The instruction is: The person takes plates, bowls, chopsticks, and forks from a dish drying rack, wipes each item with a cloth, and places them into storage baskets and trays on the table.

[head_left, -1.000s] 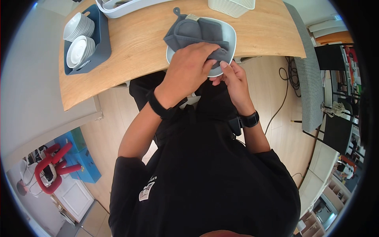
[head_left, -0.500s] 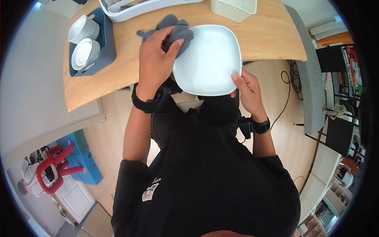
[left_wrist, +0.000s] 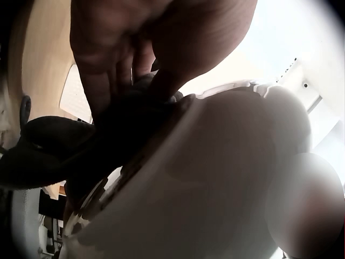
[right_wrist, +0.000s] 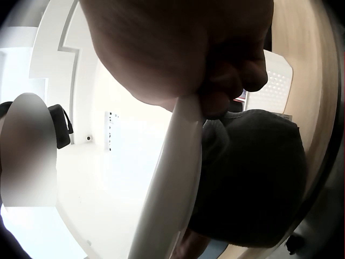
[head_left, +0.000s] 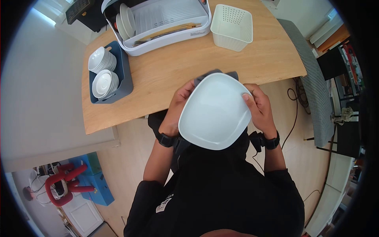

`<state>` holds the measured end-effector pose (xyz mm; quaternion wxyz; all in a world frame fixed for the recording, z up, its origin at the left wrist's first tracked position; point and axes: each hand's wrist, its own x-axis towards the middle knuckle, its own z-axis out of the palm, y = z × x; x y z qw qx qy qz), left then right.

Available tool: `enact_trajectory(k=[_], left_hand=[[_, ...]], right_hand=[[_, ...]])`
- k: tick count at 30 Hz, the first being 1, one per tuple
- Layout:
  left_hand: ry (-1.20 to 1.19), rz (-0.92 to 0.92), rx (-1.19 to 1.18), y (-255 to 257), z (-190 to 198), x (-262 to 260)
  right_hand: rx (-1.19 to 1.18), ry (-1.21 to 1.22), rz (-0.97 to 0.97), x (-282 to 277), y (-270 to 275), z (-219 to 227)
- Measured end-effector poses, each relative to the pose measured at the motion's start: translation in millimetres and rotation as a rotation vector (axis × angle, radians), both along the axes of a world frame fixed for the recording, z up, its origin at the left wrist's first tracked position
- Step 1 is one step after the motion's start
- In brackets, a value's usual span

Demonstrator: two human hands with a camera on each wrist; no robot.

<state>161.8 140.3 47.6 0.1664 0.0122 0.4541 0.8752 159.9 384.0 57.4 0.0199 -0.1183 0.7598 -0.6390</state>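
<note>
A white rounded-square plate (head_left: 215,112) is held tilted in front of the body, its upper face toward the head camera. My right hand (head_left: 261,108) grips its right rim, thumb on the upper face and fingers behind. Behind the plate's left side is my left hand (head_left: 177,106), mostly covered by it in the head view. That hand holds a grey cloth (left_wrist: 48,151) against the plate's back, fingers pressed into the fabric. Past the far rim, folds of the cloth stick out in the head view; the right wrist view shows it hanging behind the plate.
On the wooden table (head_left: 166,87) stand a blue-grey bin (head_left: 125,75) with stacked white bowls (head_left: 103,83), a white dish rack (head_left: 173,43) holding plates and utensils, and a cream perforated basket (head_left: 233,41). A checked bench (head_left: 312,87) lies to the right.
The cloth first lay over the plate, then was drawn off to the left by the left hand. Now hand and cloth are behind the plate, which has come closer to the body and turned.
</note>
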Motion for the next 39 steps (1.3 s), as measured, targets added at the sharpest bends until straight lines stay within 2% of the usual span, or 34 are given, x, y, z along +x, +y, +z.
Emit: enact_trajectory(k=[1, 3, 4, 6, 8, 9, 11, 15, 18, 19, 21, 23, 25, 26, 28, 32, 35, 37, 39], left_hand=[[0.033, -0.001, -0.007, 0.3, -0.6, -1.7], [0.218, -0.069, -0.265, 0.4, -13.7, 12.1], [0.227, -0.067, -0.270, 4.9, -19.5, 22.7], [-0.007, 0.009, 0.333, 14.6, -32.0, 41.1], [0.019, 0.001, 0.308, 15.8, -40.8, 41.1], [0.048, -0.004, 0.287, 16.5, -45.5, 41.7], [0.106, -0.014, 0.248, 19.0, -54.5, 43.3], [0.239, -0.022, 0.160, 17.7, -66.8, 41.7], [0.324, -0.013, 0.090, 13.2, -71.9, 44.6], [-0.128, -0.067, 0.228, 8.5, -57.0, 39.2], [-0.116, 0.000, 0.224, 7.2, -46.7, 36.7], [-0.065, -0.033, 0.279, -4.8, -43.4, 32.7], [-0.015, -0.066, 0.337, -14.6, -39.7, 28.9], [0.034, -0.017, 0.304, -17.8, -36.4, 27.2], [0.097, 0.071, 0.267, -17.7, -22.9, 25.0], [0.104, 0.109, 0.212, -12.8, -15.1, 20.9], [0.076, 0.069, 0.235, -5.8, -21.5, 22.9], [0.048, -0.012, 0.094, 1.1, -19.0, 23.2], [0.042, 0.010, 0.141, 11.0, -15.4, 25.8]], right_hand=[[0.024, 0.013, 0.025, -3.1, 1.1, 2.7], [0.044, 0.027, 0.052, -3.7, -0.8, 8.5], [0.055, 0.089, 0.043, -4.1, -3.8, 11.1], [0.062, 0.142, 0.028, -3.6, -7.6, 14.5], [0.250, 0.494, -0.017, -8.0, -8.9, 18.4], [0.250, 0.488, -0.022, -10.8, -10.7, 19.1], [0.256, 0.633, -0.053, -14.8, -12.3, 19.9], [0.184, 0.493, -0.102, -14.8, -12.0, 9.9], [0.040, 0.310, -0.246, -16.8, -3.9, -4.5], [0.038, 0.298, -0.244, -16.6, -0.9, -6.0], [0.022, 0.225, -0.300, -17.6, 4.4, -6.4], [0.007, 0.222, -0.311, -20.6, 9.6, -11.9], [0.167, 0.531, -0.323, -27.5, 15.6, -18.6], [0.167, 0.529, -0.319, -23.8, 16.8, -20.4], [-0.032, 0.152, -0.297, -11.8, 17.7, -23.3], [-0.090, 0.105, -0.250, -6.9, 12.1, -22.0], [-0.139, 0.055, -0.156, -2.5, 5.9, -23.1], [-0.161, 0.012, -0.096, 1.6, -0.7, -19.5], [-0.136, 0.035, -0.044, 2.8, -3.4, -20.2]])
